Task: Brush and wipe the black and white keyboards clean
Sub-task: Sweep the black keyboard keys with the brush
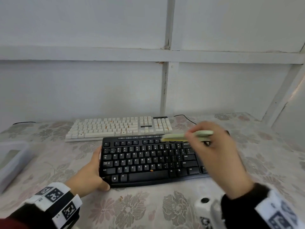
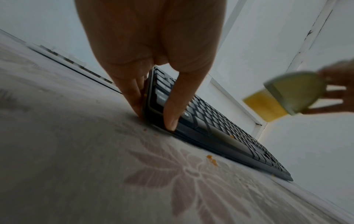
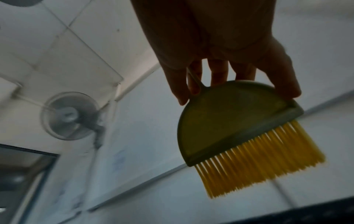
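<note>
A black keyboard lies on the flowered tablecloth in front of me, with an orange crumb above its space bar. My left hand grips its left end, thumb on the front corner and fingers along the side. My right hand holds a pale green half-round brush with yellow bristles in the air above the keyboard's upper right part. Behind lies a white keyboard with orange specks on its keys.
A translucent plastic box stands at the table's left edge. Orange crumbs lie on the cloth in front of the black keyboard. A white panelled wall rises just behind the keyboards. A black cable trails from the white keyboard's right.
</note>
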